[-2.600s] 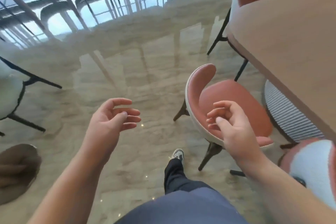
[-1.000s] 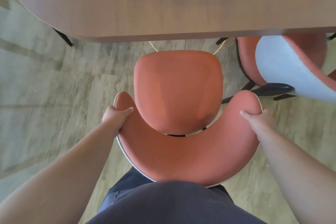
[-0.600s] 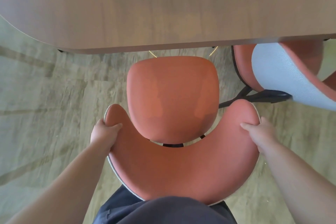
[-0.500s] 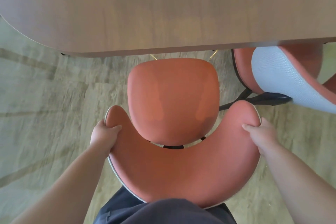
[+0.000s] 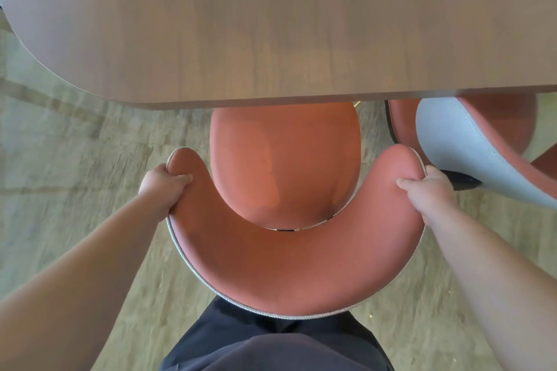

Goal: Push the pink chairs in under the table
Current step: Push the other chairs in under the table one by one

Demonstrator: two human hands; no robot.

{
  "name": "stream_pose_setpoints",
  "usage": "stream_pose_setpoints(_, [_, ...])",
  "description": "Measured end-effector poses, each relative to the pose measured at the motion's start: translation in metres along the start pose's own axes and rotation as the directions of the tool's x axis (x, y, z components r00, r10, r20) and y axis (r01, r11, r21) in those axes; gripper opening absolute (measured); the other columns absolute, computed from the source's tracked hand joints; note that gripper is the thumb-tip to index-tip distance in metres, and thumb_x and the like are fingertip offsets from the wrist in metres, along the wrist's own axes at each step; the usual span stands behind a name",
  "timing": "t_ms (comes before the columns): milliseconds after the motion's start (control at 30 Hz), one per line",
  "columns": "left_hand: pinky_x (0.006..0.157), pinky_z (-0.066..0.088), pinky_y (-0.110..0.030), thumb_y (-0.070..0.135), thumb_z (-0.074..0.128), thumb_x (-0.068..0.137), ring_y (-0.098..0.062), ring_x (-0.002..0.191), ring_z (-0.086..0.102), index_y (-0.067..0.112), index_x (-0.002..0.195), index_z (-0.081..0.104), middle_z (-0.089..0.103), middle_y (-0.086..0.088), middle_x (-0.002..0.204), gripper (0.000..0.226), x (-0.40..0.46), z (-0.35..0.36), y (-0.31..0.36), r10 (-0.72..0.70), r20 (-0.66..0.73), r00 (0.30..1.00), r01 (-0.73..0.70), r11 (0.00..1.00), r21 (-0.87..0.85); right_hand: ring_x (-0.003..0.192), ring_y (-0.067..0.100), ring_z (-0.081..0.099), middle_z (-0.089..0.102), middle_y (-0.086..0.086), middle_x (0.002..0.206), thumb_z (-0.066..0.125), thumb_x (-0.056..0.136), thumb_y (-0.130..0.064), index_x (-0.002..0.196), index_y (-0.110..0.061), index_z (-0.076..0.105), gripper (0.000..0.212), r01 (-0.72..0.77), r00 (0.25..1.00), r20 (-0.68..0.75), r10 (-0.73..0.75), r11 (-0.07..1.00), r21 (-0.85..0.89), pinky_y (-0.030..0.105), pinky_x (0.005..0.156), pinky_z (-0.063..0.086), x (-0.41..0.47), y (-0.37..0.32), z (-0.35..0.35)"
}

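Observation:
A pink chair point(image 5: 289, 265) with a curved backrest stands directly below me, facing the wooden table point(image 5: 271, 24). The front of its round seat point(image 5: 284, 159) is hidden under the table's near edge. My left hand point(image 5: 162, 187) grips the left tip of the backrest, thumb on the inner side. My right hand point(image 5: 428, 190) grips the right tip the same way. A second pink chair point(image 5: 482, 147) with a pale grey back shell stands to the right, partly under the table.
The table's rounded corner point(image 5: 39, 51) curves away at the left. Beige stone floor point(image 5: 75, 159) lies on both sides of the chair. My dark trousers point(image 5: 271, 343) press close behind the backrest. A black leg point(image 5: 458, 182) of the neighbouring chair shows beside my right hand.
Both hands have kept their grip while the chair slid forward. The seat's front edge, earlier clear of the table edge, now lies beneath it.

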State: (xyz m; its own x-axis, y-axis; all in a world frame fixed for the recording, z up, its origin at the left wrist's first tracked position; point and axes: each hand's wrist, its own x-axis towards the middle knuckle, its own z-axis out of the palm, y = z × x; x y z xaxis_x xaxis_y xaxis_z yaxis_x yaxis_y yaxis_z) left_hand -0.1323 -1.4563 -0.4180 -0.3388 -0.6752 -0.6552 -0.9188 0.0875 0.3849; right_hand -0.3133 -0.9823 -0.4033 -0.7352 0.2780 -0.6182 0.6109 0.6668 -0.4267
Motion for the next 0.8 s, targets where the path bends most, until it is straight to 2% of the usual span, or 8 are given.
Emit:
stream_pose_setpoints(167, [0.080, 0.058, -0.041, 0.026, 0.078, 0.086, -0.026, 0.083, 0.067, 0.018, 0.109, 0.062, 0.066, -0.001, 0.090, 0.029, 0.023, -0.005, 0.026, 0.016, -0.002, 1.000, -0.016, 1.000, -0.008, 0.110, 0.039, 0.065, 0.068, 0.014, 0.124, 0.078, 0.083, -0.025, 0.123, -0.012, 0.061, 0.046, 0.021, 1.000, 0.015, -0.021, 1.000, -0.003, 0.054, 0.101, 0.052, 0.026, -0.029, 0.008])
stream_pose_setpoints(333, [0.084, 0.058, -0.043, 0.029, 0.077, 0.087, -0.032, 0.093, 0.067, 0.019, 0.110, 0.060, 0.065, -0.002, 0.093, 0.030, 0.045, -0.006, 0.047, 0.015, 0.002, 1.000, -0.015, 1.000, -0.011, 0.116, 0.037, 0.064, 0.064, 0.014, 0.133, 0.078, 0.081, -0.028, 0.135, -0.012, 0.055, 0.061, 0.021, 1.000, 0.015, -0.021, 1.000, 0.001, 0.053, 0.102, 0.052, 0.052, -0.057, 0.015])
stream_pose_setpoints(500, [0.079, 0.055, -0.039, 0.028, 0.078, 0.087, -0.032, 0.092, 0.067, 0.016, 0.116, 0.062, 0.063, 0.000, 0.089, 0.035, 0.068, -0.003, 0.067, 0.013, -0.006, 1.000, -0.013, 1.000, -0.021, 0.126, 0.036, 0.061, 0.059, 0.014, 0.145, 0.078, 0.082, -0.029, 0.144, -0.012, 0.050, 0.071, 0.016, 1.000, 0.011, -0.016, 0.999, 0.031, 0.053, 0.107, 0.049, 0.075, -0.075, 0.021])
stream_pose_setpoints(667, [0.087, 0.058, -0.042, 0.026, 0.079, 0.087, -0.033, 0.096, 0.069, 0.011, 0.125, 0.065, 0.070, -0.008, 0.105, 0.044, 0.083, -0.004, 0.080, 0.001, -0.001, 1.000, -0.001, 0.999, -0.044, 0.121, 0.036, 0.063, 0.062, 0.014, 0.140, 0.079, 0.082, -0.027, 0.143, -0.012, 0.052, 0.068, 0.012, 1.000, 0.008, -0.013, 0.999, 0.046, 0.053, 0.105, 0.051, 0.088, -0.082, 0.024])
stream_pose_setpoints(800, [0.094, 0.059, -0.047, 0.028, 0.080, 0.087, -0.034, 0.101, 0.070, 0.010, 0.126, 0.065, 0.071, -0.011, 0.110, 0.046, 0.085, -0.002, 0.084, -0.010, -0.006, 1.000, 0.009, 1.000, -0.028, 0.114, 0.036, 0.066, 0.066, 0.012, 0.132, 0.079, 0.082, -0.027, 0.137, -0.013, 0.056, 0.061, 0.012, 1.000, -0.004, -0.011, 0.999, 0.038, 0.052, 0.103, 0.053, 0.089, -0.085, 0.024])
